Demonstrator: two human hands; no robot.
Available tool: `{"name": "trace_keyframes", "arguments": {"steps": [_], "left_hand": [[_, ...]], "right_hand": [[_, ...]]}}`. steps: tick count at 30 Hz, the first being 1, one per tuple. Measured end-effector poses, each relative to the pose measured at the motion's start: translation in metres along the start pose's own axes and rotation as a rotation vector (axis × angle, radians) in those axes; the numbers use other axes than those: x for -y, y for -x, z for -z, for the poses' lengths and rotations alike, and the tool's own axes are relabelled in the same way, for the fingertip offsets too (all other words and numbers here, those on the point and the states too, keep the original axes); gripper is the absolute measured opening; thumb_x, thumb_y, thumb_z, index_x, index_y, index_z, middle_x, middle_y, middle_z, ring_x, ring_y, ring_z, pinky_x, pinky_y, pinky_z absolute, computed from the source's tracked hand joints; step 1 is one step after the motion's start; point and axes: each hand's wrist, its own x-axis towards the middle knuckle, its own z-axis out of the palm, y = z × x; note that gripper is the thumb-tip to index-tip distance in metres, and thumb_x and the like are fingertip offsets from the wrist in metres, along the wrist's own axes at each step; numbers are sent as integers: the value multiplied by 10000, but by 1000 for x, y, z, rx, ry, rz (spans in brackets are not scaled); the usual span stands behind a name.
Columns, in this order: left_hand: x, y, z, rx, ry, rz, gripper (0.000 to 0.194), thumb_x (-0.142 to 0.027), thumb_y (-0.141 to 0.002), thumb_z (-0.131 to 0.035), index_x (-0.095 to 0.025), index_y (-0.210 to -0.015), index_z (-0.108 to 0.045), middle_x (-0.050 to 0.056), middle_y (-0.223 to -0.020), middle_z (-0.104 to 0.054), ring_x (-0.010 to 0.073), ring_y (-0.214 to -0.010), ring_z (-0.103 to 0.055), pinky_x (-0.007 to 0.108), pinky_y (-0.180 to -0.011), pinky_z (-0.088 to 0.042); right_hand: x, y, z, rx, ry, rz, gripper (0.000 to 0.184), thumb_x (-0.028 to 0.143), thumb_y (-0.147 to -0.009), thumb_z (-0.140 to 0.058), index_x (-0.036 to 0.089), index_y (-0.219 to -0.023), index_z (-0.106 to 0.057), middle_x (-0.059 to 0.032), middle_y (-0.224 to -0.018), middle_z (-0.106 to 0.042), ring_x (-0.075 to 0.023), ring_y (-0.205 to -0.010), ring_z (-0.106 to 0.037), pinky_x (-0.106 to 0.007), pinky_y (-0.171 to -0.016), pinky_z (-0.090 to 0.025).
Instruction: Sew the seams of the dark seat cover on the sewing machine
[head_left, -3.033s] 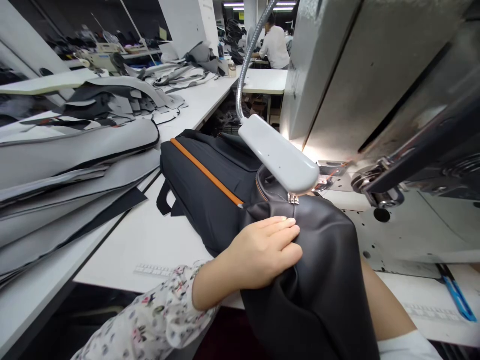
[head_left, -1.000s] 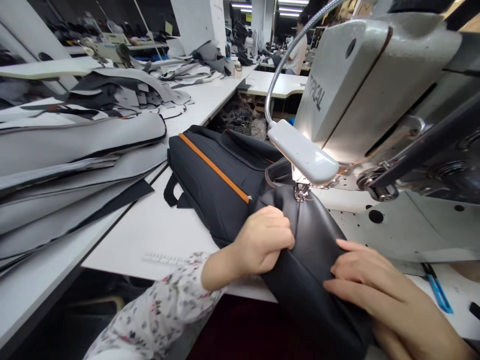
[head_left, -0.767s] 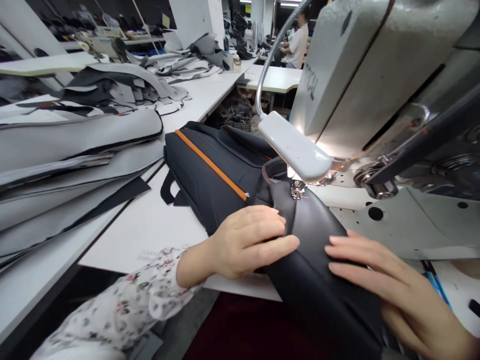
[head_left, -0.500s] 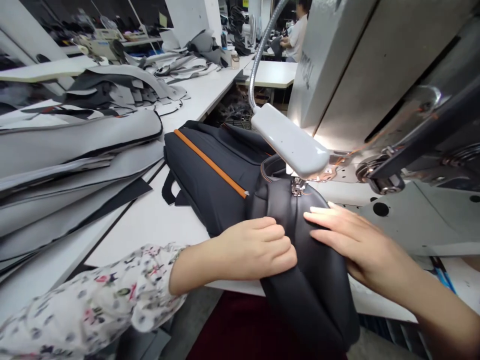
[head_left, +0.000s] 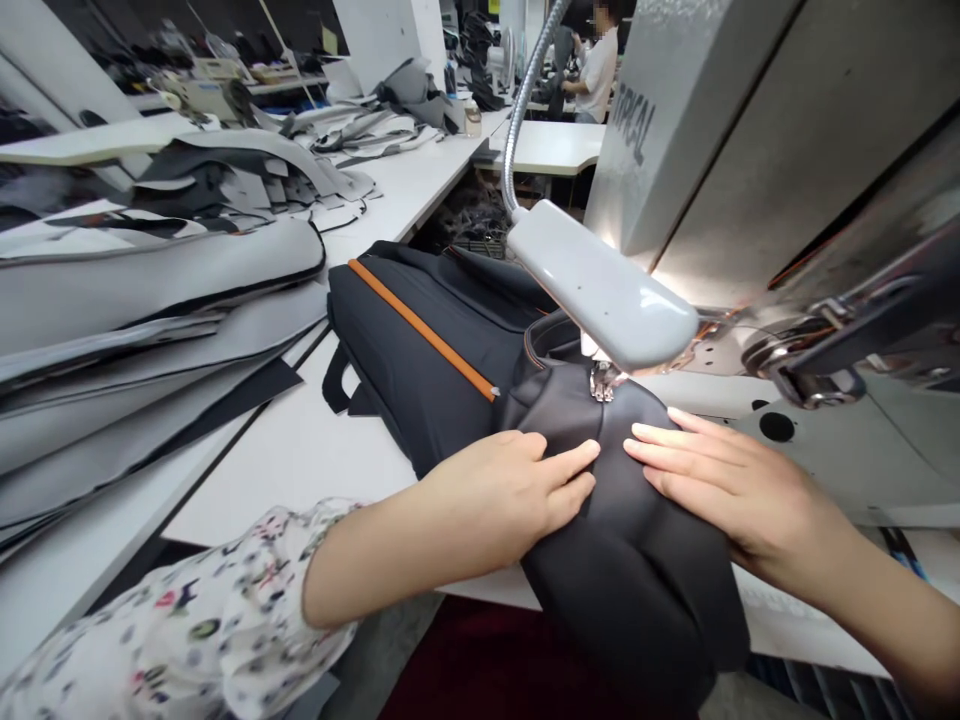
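Note:
A black backpack with an orange zipper strip lies on the white table, its smooth black panel under the presser foot of a sewing machine. On this panel, left of the seam below the foot, rests my left hand; two fingers stretch towards the seam, the others are partly hidden. To the right of the seam my right hand lies flat on the panel, fingers outstretched. The panel's lower end hangs over the table's front edge. Both hands are open and touch the panel.
A white lamp head on a bendable metal neck sits just above the presser foot. Stacked grey panels with black edging cover the left side. Fabric scraps lie behind them. A person stands at a far table.
My left hand has gone from a closed grip on a fold to fingers laid out beside the seam. The fold is flattened. My right hand stays flat, and the view has shifted slightly.

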Motion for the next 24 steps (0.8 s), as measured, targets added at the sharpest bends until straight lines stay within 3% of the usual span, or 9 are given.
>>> {"name": "trace_keyframes", "arguments": {"steps": [4,10,20,24], "left_hand": [[6,-3,2,-2,13,-8,491,-106,-908,-575,-147,-1394,-640,78,-1563,-551,159,-670,-507,323,-617,-431],[17,-7,-3,-50,-12,-23,420,-102,-988,-475,-156,-1357,-669,77,-1524,-590,159,-680,-509,330,-628,-399],[37,-17,-8,-189,3,-39,380,-111,-1071,-398,-167,-1283,-709,30,-1441,-663,174,-830,-621,338,-730,-442],[46,-18,-3,-235,65,-35,387,-91,-1070,-406,-187,-1247,-736,1,-1358,-717,162,-868,-642,323,-714,-439]], "right_hand": [[-7,4,-2,-19,-31,-21,335,14,-922,-527,141,-1203,-658,-134,-1358,-705,-254,-1398,-578,-519,-1231,-431],[-21,5,-7,-49,-40,-21,273,83,-967,-543,152,-1210,-647,-132,-1353,-706,-264,-1404,-573,-559,-1214,-443],[-36,1,-15,-168,-96,-127,235,162,-1013,-539,215,-1192,-682,-90,-1347,-712,-248,-1347,-624,-472,-1157,-522],[-43,-1,-20,-235,-109,-161,208,175,-1001,-572,239,-1149,-704,-80,-1313,-730,-264,-1290,-664,-489,-1144,-531]]}}
